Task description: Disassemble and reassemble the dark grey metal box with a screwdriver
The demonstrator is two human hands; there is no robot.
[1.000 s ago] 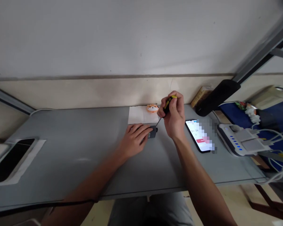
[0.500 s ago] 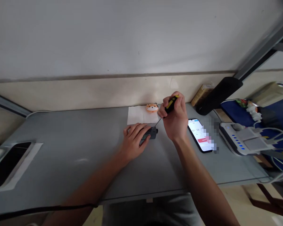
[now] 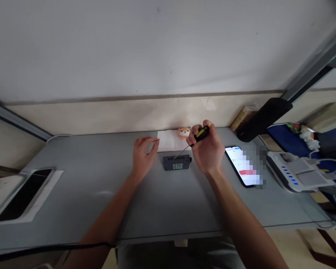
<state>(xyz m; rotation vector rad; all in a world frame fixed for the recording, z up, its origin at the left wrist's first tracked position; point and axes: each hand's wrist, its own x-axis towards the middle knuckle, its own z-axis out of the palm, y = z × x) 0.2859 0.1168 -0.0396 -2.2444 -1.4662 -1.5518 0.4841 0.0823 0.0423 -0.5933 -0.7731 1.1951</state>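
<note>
My right hand (image 3: 208, 151) is wrapped round the black-and-yellow handle of a screwdriver (image 3: 202, 133). The thin shaft slants down to the left, its tip at the slotted upper part of a small dark grey box (image 3: 170, 163); whether it touches is hard to tell. That box lies on the desk with a pale green label and a knob at its right end. To its left, my left hand (image 3: 144, 155) is raised apart from it, fingers slightly bent, with a gap between thumb and forefinger and nothing seen in it.
Behind the box lie a white paper sheet (image 3: 165, 140) and an orange animal-faced item (image 3: 184, 132). On the right of the desk (image 3: 100, 209) are a lit phone (image 3: 236, 164), a black cylinder (image 3: 264, 119) and a power strip (image 3: 285, 172) with cables. A dark phone-like slab (image 3: 25, 194) lies left.
My left hand has let go of the grey box and moved left, uncovering its slots and label. The screwdriver's tip has shifted left along the box, with its shaft tilted lower.
</note>
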